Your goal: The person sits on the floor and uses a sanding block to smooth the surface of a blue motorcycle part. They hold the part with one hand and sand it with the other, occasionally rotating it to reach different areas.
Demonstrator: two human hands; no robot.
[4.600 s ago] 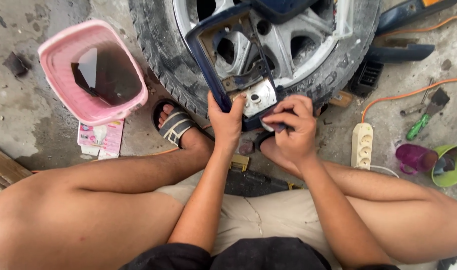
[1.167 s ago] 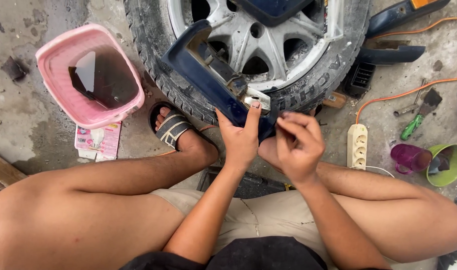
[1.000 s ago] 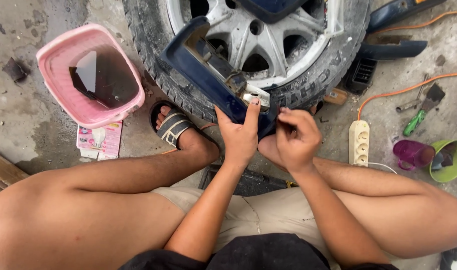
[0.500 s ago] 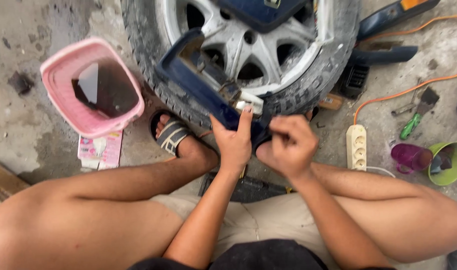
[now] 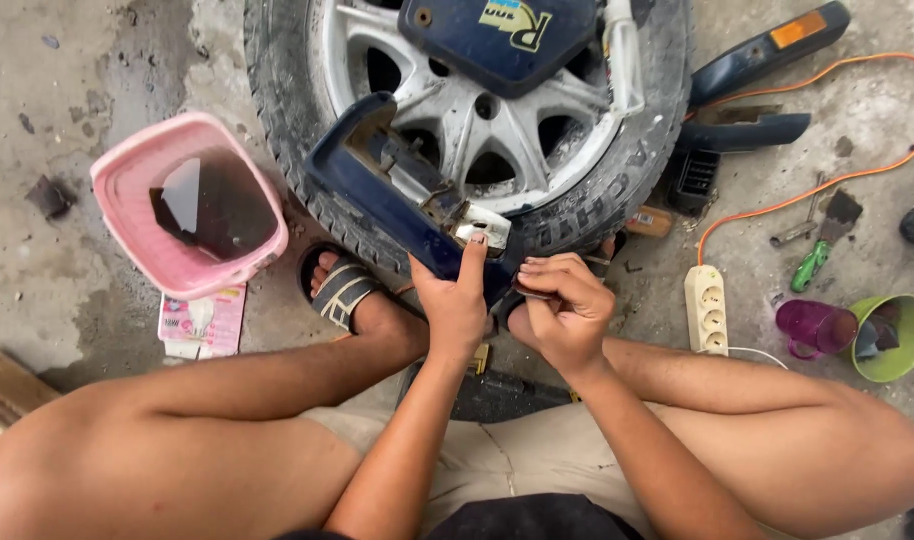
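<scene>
Blue panel held against wheel, both hands engaged.

Blue panel (image 5: 397, 205) leans across the near rim of the wheel (image 5: 477, 110), its lower end toward the person. Left hand (image 5: 457, 305) grips that lower end, index finger stretched up onto a small metal bracket (image 5: 474, 225). Right hand (image 5: 565, 315), just right of the left, is closed in a fist around a thin item (too small to identify). Left of the wheel: pink bucket (image 5: 187, 205) of dark liquid. Right of the wheel: white power strip (image 5: 705, 308), orange cable (image 5: 827, 190), purple cup (image 5: 812, 328), green cup (image 5: 892, 340).
</scene>
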